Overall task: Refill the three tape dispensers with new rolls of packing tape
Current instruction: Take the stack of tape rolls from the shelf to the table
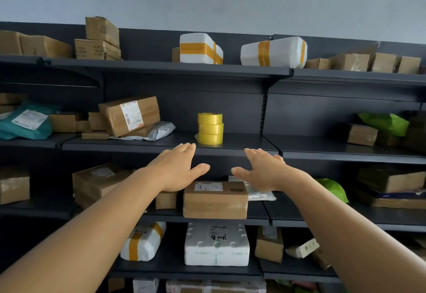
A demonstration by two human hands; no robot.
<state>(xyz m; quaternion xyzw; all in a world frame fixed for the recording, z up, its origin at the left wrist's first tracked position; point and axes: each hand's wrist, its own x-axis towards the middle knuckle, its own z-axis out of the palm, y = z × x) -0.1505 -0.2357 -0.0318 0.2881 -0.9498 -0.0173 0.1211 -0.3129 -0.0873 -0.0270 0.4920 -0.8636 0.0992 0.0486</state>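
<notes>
1. My left hand and right hand reach forward with fingers straight and thumbs spread, holding nothing.
2. The stack of three yellow tape rolls stands on the dark middle shelf, just beyond my fingertips and between both hands.
3. A brown cardboard box sits on the shelf below my wrists.

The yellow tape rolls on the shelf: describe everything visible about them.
Three tape rolls of glossy yellow packing tape stand in one upright, slightly uneven stack, each lying flat. The stack sits on the dark shelf, second from the top, with bare shelf on both sides. A bit of clear wrap shows at its base. Nothing else touches it; the left hand and right hand reach toward it, open, below it.
</notes>
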